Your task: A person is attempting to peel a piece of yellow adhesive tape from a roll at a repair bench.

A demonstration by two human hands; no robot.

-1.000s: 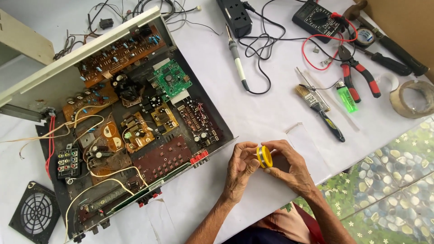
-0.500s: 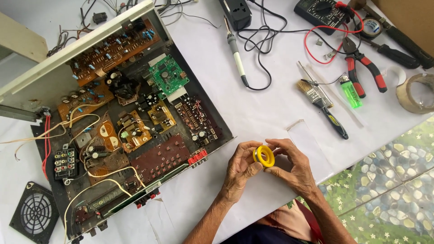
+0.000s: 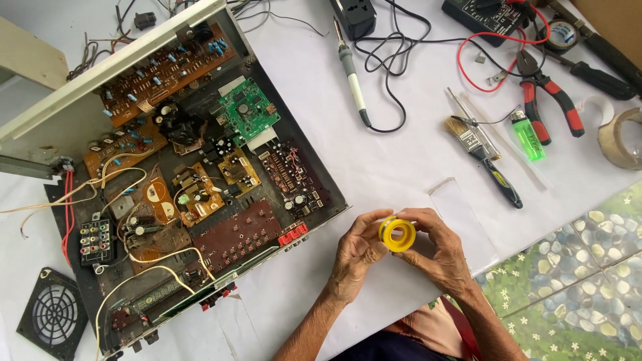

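Both my hands hold a small yellow ring-shaped spool (image 3: 397, 234) just above the white table cover, near the front edge. My left hand (image 3: 357, 257) pinches its left side with thumb and fingers. My right hand (image 3: 436, 254) wraps its right side, fingers curled over the top. To the left lies an opened electronics chassis (image 3: 180, 174) full of brown and green circuit boards, its front corner close to my left hand.
A soldering iron (image 3: 352, 70) with black cable lies at the back. A paintbrush (image 3: 483, 160), green lighter (image 3: 527, 136), red-handled pliers (image 3: 548, 100), multimeter (image 3: 488, 15) and tape roll (image 3: 622, 139) sit at right. A black fan grille (image 3: 52, 314) lies front left.
The yellow spool has turned from edge-on to face the camera in my fingers. My view has shifted slightly; the hands stay in the same place.
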